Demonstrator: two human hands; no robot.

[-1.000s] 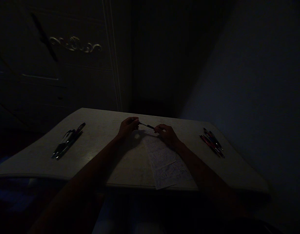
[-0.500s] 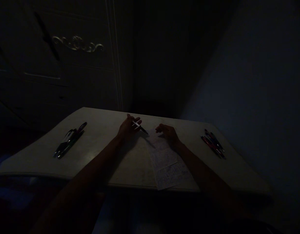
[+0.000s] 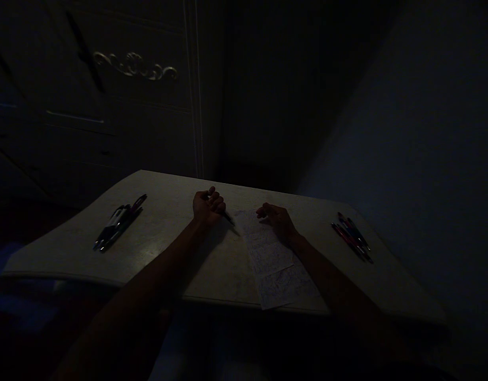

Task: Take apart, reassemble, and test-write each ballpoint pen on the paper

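Observation:
My left hand (image 3: 209, 208) is raised palm up over the table, its fingers curled round a pen (image 3: 228, 217). The pen's dark end sticks out toward the paper. Resting on the upper right part of a paper sheet (image 3: 265, 254) is my right hand (image 3: 279, 222), with fingers bent together; whether anything is inside them is hidden. Dense writing or scribble covers the sheet, and a second piece of paper (image 3: 281, 291) shows below it, its lower corner at the table's front edge.
On the left of the pale table (image 3: 160, 233) lies a bunch of several pens (image 3: 119, 222). Another group of pens (image 3: 351, 236), some red, lies at the right. A cabinet (image 3: 140, 127) with a scroll ornament stands behind; a wall (image 3: 418, 148) is at right. The room is very dark.
The fingers of my left hand have curled from loosely spread to closed round the pen. My right hand stays at the paper. The view has shifted slightly.

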